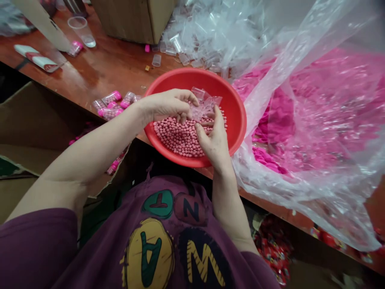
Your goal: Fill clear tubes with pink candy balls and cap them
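Observation:
A red plastic basin point(236, 116) holds a heap of small round pink balls point(180, 138). Several clear plastic cups point(204, 105) lie together on the far part of the heap. Over the basin's left side, my left hand point(173, 104) has its fingers bent and apart, the tips close beside the cups. My right hand point(215, 138) reaches in from the near right, thumb and fingers spread around the near side of the cups. Nothing shows clearly gripped in either hand; whether the fingertips touch the cups I cannot tell.
Filled small bottles with pink caps point(110, 105) lie left of the basin, above an open cardboard box point(33, 120). Behind are a big cardboard box point(129, 20) and piled clear cups point(210, 32). A clear plastic bag point(300, 168) of pink pieces stands right.

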Tool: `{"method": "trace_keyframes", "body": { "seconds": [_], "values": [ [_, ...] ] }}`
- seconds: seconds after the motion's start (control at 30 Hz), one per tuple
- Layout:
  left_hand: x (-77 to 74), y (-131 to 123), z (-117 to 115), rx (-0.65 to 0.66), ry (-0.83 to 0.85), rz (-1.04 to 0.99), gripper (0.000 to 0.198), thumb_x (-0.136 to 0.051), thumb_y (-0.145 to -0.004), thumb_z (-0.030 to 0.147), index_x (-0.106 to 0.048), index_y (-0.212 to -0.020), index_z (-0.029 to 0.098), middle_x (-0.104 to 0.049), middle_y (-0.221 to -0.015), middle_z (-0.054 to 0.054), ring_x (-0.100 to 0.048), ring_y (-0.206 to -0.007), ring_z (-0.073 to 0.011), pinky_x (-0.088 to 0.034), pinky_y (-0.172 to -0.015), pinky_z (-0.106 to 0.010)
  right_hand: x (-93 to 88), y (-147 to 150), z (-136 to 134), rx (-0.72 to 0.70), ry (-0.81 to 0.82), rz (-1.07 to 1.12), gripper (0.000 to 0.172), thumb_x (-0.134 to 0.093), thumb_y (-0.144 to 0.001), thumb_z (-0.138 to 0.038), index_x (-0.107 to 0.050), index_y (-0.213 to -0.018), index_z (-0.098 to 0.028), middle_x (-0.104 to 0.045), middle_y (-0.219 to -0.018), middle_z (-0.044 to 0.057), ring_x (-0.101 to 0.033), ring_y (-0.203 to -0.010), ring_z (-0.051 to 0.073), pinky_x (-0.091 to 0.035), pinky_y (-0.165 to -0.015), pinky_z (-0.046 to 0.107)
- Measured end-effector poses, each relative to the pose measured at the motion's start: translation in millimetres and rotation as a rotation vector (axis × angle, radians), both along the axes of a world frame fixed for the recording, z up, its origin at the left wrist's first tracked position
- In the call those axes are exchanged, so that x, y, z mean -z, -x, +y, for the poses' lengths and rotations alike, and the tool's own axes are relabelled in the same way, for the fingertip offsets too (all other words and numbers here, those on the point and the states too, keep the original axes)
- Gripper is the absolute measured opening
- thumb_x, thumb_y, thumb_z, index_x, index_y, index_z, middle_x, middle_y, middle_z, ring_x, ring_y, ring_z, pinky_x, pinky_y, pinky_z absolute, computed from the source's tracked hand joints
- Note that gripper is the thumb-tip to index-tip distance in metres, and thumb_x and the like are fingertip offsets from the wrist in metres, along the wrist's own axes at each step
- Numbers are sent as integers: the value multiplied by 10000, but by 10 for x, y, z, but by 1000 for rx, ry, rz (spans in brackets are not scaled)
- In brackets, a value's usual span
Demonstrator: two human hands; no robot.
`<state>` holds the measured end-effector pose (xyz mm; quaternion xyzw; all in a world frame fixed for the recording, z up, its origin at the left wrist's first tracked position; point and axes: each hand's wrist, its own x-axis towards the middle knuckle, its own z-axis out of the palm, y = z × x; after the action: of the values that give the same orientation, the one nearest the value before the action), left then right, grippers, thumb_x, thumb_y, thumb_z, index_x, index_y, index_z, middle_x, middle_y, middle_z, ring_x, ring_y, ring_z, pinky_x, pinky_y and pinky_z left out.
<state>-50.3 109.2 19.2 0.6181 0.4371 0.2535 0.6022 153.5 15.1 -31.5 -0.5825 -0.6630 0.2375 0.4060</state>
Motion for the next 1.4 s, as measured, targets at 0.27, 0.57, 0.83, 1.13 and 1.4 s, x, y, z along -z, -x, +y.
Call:
{"method": "trace_keyframes", "body": {
  "seconds": [0.27,0.57,0.83,1.13,1.4],
  "values": [
    [75,-97,-342,112,-446,144,349,-803,-816,145,-803,-1162,192,-758,-1099,-86,-702,-1176,-284,-512,-1144,-462,32,36,-31,32,38,279,388,-608,-1004,-332,-645,-1374,-222,-787,-1172,83,-771,-999,209,-680,-968,412],
    [143,-321,-109,500,-845,1006,353,-509,-974,48,-850,-1058,86,-797,-1129,-232,-709,-1244,-370,-520,-1074,-435,104,-464,-202,326,-428,114,396,-402,-1161,-390,-574,-1500,-280,-671,-1386,114,-765,-1191,252,-670,-1021,513],
    [343,-891,-190,664,-711,738,127,-656,-742,90,-731,-762,190,-706,-784,-67,-654,-763,-224,-509,-771,-333,140,-2014,-682,719,-356,169,285,-543,-992,-323,-679,-1224,-228,-750,-1095,93,-721,-814,218,-654,-803,462],
    [37,-408,-356,107,-211,-76,354,-976,-666,144,-844,-975,257,-802,-931,-18,-674,-1201,-331,-473,-1257,-501,441,-2365,-456,468,260,-593,340,-559,-985,-194,-806,-1217,-161,-786,-1318,213,-707,-1278,334,-529,-1213,626],
    [89,-421,-975,-246,257,-466,75,-787,-926,259,-813,-952,192,-782,-955,-65,-707,-858,-172,-571,-741,-309,477,-2333,-189,662,106,-380,119,-760,-856,-333,-684,-835,-243,-768,-1027,171,-709,-1154,380,-525,-1160,676]
  ]
}}
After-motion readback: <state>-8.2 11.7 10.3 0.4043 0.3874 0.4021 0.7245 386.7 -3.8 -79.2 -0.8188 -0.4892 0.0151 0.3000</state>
